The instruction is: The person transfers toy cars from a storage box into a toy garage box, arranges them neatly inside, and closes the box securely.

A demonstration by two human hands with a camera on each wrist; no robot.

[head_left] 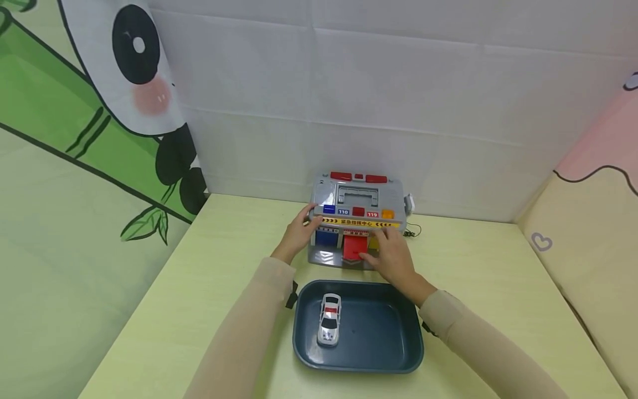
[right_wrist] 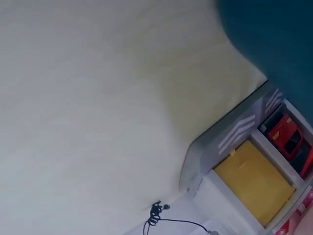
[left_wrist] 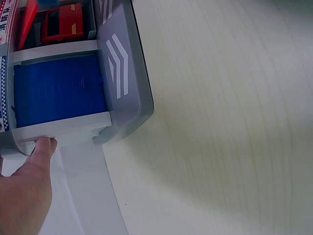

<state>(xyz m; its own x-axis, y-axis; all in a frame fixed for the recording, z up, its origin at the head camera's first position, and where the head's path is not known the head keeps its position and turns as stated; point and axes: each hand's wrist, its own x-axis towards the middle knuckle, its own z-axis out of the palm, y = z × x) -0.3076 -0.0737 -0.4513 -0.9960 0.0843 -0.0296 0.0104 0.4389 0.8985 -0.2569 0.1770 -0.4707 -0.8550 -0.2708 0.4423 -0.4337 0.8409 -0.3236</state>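
Note:
A grey toy rescue-station garage (head_left: 326, 194) stands at the back of the table with blue (left_wrist: 61, 88), red (head_left: 355, 246) and yellow doors (right_wrist: 254, 181). In the wrist views the red door is tilted outward, and a red toy car (left_wrist: 63, 23) sits in the bay behind it. My left hand (head_left: 297, 235) holds the garage's left side, thumb at the front edge of the roof. At the front right, my right hand (head_left: 396, 259) has its thumb at the lower part of the red door and its fingers by the roof's edge, partly covering the yellow door.
In front of the garage is a dark blue tray (head_left: 389, 370) with a white toy police car (head_left: 329, 320) lying in its left part. A coiled black cord (right_wrist: 155, 214) lies at the garage's right. A white cloth wall (head_left: 399, 100) stands behind.

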